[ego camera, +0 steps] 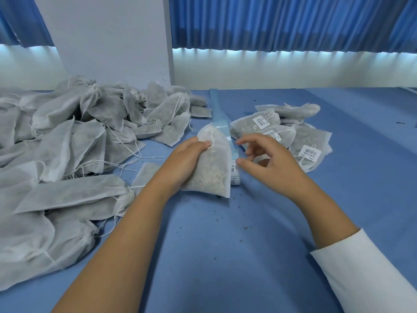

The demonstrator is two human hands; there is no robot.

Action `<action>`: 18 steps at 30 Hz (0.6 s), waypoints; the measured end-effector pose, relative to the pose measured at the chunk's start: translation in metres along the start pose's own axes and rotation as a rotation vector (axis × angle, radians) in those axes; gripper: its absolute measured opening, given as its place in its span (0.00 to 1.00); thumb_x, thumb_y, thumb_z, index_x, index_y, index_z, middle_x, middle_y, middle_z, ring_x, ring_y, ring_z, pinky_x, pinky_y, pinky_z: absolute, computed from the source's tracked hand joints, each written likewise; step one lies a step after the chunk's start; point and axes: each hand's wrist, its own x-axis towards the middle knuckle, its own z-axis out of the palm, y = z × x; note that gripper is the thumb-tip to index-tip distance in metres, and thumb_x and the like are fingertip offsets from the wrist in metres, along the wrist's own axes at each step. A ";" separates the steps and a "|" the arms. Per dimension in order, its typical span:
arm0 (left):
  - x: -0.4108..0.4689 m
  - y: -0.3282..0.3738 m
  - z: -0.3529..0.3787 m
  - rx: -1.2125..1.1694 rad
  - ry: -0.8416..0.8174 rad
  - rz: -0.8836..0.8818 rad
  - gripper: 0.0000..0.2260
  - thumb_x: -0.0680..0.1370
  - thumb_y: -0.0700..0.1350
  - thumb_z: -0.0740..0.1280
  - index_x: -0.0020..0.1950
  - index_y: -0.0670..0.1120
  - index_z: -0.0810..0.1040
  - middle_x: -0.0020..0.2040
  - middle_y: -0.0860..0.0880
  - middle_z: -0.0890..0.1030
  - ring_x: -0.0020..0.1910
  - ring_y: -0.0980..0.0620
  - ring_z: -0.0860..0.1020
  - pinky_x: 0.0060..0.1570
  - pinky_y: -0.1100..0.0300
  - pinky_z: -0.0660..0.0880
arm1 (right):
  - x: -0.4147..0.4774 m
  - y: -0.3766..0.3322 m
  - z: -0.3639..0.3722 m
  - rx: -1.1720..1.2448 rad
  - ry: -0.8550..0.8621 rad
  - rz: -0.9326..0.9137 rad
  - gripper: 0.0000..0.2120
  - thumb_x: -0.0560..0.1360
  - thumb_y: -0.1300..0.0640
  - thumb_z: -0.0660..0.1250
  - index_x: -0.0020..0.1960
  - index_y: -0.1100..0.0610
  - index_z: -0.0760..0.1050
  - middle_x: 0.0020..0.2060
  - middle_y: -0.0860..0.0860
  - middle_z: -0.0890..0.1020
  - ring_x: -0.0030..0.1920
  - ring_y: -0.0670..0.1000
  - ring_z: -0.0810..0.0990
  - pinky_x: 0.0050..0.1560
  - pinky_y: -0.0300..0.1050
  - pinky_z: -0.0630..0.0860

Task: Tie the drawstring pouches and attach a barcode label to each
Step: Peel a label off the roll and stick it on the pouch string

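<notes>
Every pouch (212, 168) white, grey-speckled inside. Table (225, 245) and pleated curtain (293, 23) both blue. Labels (311, 152) white, black barcode stripes.

pouch pile (67, 136) left | label strip (217, 109) centre, seemingly under middle pouch (212, 172) | labelled pouches (252, 125) right

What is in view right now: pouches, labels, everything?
held pouch: one, white, filled, table centre, lying over the label strip
unlabelled pouches: pile, too many to count, white-grey, left
labelled pouches: at least four, white with barcode labels, right of centre
label strip: one, pale blue backing, runs from centre towards the back
table: one, blue
curtain: blue, behind
panel: one, white, upright, back left
sleeve: one, white, right forearm
left hand: grips the held pouch
right hand: fingers loosely curled, beside the label strip, holds nothing visible
</notes>
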 end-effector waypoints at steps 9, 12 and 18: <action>0.005 -0.005 0.001 0.004 0.007 0.017 0.07 0.70 0.57 0.67 0.37 0.60 0.83 0.38 0.59 0.84 0.38 0.61 0.82 0.45 0.59 0.74 | -0.003 -0.006 0.001 -0.204 -0.037 -0.075 0.09 0.72 0.60 0.74 0.50 0.49 0.82 0.47 0.43 0.74 0.43 0.30 0.72 0.44 0.23 0.68; 0.004 -0.003 0.003 0.047 -0.013 0.047 0.11 0.77 0.54 0.65 0.35 0.62 0.81 0.35 0.61 0.82 0.35 0.63 0.81 0.40 0.61 0.71 | -0.004 -0.008 0.002 -0.210 -0.027 -0.081 0.10 0.71 0.62 0.75 0.47 0.49 0.79 0.45 0.42 0.73 0.43 0.30 0.72 0.44 0.23 0.68; 0.004 -0.003 0.002 0.086 -0.019 0.061 0.11 0.79 0.53 0.65 0.38 0.59 0.81 0.38 0.58 0.83 0.38 0.61 0.81 0.43 0.60 0.72 | -0.003 -0.007 0.003 -0.263 0.000 -0.109 0.09 0.71 0.64 0.73 0.48 0.53 0.80 0.44 0.44 0.73 0.45 0.35 0.72 0.44 0.26 0.70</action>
